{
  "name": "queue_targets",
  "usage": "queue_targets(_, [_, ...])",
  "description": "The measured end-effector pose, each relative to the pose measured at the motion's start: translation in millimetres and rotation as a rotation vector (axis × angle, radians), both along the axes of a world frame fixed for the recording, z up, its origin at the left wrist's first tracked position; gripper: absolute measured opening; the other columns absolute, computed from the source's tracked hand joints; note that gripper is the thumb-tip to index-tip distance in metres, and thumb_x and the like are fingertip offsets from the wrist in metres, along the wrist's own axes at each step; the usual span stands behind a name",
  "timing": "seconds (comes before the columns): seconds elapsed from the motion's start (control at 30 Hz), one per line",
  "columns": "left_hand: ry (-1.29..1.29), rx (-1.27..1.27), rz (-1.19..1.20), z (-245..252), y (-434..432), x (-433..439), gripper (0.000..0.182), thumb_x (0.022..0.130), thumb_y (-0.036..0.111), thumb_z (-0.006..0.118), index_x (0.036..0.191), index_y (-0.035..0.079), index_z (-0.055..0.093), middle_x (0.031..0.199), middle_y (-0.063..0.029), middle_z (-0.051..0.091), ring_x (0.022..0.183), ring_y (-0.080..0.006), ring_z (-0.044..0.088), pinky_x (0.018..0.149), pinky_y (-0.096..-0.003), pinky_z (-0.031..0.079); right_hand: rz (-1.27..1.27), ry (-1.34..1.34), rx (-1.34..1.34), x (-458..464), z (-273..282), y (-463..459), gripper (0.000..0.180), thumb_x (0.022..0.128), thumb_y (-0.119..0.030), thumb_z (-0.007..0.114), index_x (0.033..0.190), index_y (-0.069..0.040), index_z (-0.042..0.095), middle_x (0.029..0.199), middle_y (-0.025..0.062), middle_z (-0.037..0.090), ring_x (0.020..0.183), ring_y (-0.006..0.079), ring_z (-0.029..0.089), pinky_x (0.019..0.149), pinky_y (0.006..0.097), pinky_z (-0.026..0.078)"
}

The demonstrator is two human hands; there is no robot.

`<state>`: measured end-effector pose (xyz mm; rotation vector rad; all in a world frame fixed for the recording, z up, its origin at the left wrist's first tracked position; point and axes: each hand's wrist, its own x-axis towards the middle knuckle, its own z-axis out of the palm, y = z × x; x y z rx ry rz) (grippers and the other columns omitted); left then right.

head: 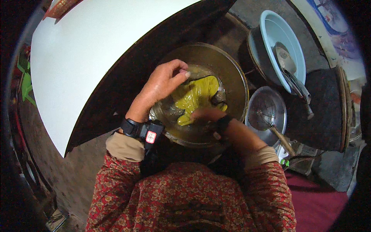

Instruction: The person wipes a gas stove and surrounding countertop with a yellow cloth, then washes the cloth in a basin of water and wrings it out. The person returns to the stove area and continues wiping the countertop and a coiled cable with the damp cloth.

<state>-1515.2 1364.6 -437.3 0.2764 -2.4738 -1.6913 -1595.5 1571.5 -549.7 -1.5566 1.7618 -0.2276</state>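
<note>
A wide metal basin (232, 69) stands before me with shallow murky water in it. In the water lies wet yellow-green material (197, 92), perhaps a cloth or glove, with dark edges. Over the basin's left part is my left hand (168, 76), its fingers curled and thumb near the fingertips; whether it pinches anything cannot be told. My right hand (207, 114) is blurred and touches the lower part of the yellow-green material; its fingers are too unclear to show a grip. Both wrists wear dark bands.
A large white board or tabletop (87, 52) reaches close on the left. At right are a light blue plastic basin (300, 55) holding a metal ladle (285, 59), and a metal bowl (258, 130) with a wire strainer (263, 113). Dark round lids or boards (321, 110) lie beyond.
</note>
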Motion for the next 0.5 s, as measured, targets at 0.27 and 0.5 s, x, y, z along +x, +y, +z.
queue_targets(0.27, [0.01,0.097,-0.353,-6,8,-1,0.052,0.077,0.02,0.066,0.123,0.004,0.049,0.116,-0.0139,0.055,0.109,-0.0226,0.051,0.095,-0.033,0.04,-0.712,-1.154,-0.095,-43,113,0,0.028,0.086,-0.023,0.059,0.108,-0.005,0.054,0.098,-0.0002,0.058,0.088,0.0098,0.054,0.079,0.0255,0.044])
queue_targets(0.5, [0.109,0.464,-0.315,1,18,-5,0.017,0.08,0.01,0.061,0.093,0.005,0.051,0.101,-0.0051,0.057,0.096,-0.014,0.052,0.084,-0.0278,0.042,-0.473,-0.772,-0.202,-55,161,5,0.036,0.08,-0.013,0.067,0.112,-0.004,0.053,0.104,0.001,0.059,0.095,0.0101,0.054,0.085,0.0256,0.044])
